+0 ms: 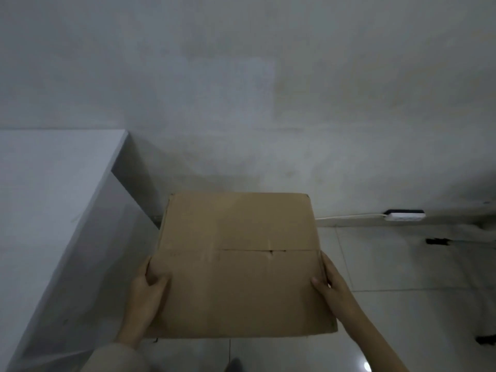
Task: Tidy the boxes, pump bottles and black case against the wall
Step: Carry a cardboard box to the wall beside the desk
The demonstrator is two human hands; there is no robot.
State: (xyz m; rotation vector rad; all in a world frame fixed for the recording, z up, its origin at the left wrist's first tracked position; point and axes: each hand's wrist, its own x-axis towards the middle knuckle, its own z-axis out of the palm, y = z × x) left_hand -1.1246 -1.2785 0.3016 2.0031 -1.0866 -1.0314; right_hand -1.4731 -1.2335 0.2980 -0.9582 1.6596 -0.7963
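Observation:
A large brown cardboard box (241, 264) with closed top flaps fills the middle of the view, its far edge near the white wall (241, 103). My left hand (146, 294) grips its left side, thumb on top. My right hand (331, 283) grips its right side, thumb on the top face. Whether the box rests on the floor or is lifted I cannot tell. No pump bottles or black case are in view.
A white cabinet (53, 197) stands close on the left, right beside the box. A white power strip (405, 216) with its cable lies at the foot of the wall to the right. Dark furniture feet (437, 241) stand on the tiled floor at right.

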